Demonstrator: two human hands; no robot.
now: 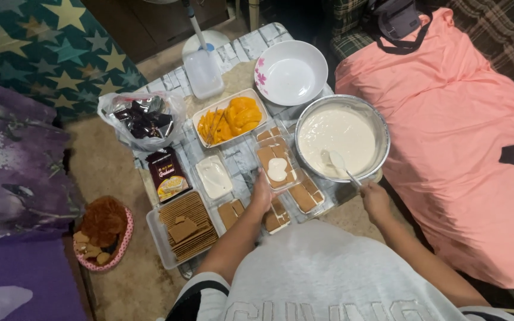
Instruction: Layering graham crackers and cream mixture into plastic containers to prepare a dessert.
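Spoon (339, 164) in right-hand fingers (371, 191)

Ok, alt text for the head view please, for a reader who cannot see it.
The left hand steadies a clear container of crackers topped with a dab of cream, while the right hand holds a spoon in a metal bowl of cream. Sliced mango, a tray of crackers and an empty white bowl sit nearby.

Two bowls stand far right: one empty white bowl (291, 72) and one metal bowl (342, 138) of cream with one spoon (339, 164). One tray of mango slices (229, 117), one cracker tray (184, 227), one brown box (168, 174), two hands.
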